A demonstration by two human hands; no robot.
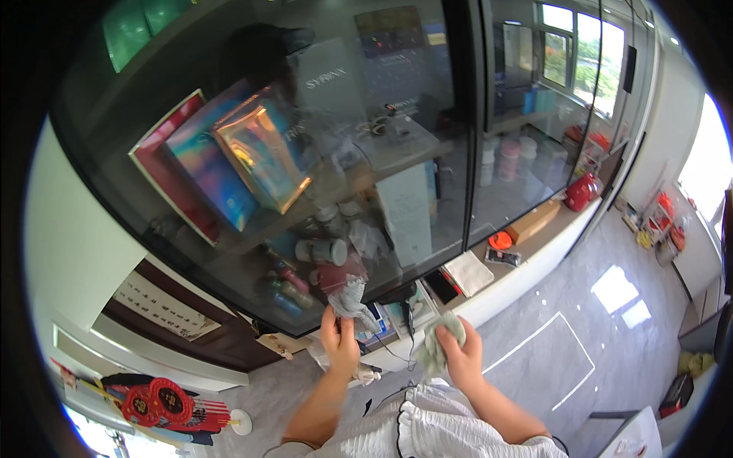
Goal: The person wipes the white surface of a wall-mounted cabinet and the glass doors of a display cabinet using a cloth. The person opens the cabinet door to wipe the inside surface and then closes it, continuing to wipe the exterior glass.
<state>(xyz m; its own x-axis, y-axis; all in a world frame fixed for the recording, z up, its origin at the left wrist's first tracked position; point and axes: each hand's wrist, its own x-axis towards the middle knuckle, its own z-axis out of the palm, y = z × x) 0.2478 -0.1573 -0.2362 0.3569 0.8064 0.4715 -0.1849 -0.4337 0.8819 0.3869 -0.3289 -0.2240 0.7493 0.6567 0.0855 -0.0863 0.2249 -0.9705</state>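
Before me stands a cabinet with dark glass doors (366, 189). My left hand (342, 343) grips a crumpled grey cloth (348, 297) near the lower edge of the glass. Whether that cloth touches the pane cannot be told. To the right, my right hand (462, 352) holds a bunched pale green cloth (438, 343), away from the glass and in front of the low counter. Behind the pane are a shiny gold and iridescent box (263, 160), a red box (172, 166) and a white canister (322, 251).
Along the counter (535, 252) below the doors lie a cardboard box (534, 222), a red kettle (582, 192), an orange round object (500, 240), a beige cloth or pouch (468, 273) and cables. Red hanging decorations (172, 401) are at the lower left. A white table corner (633, 438) is at the lower right.
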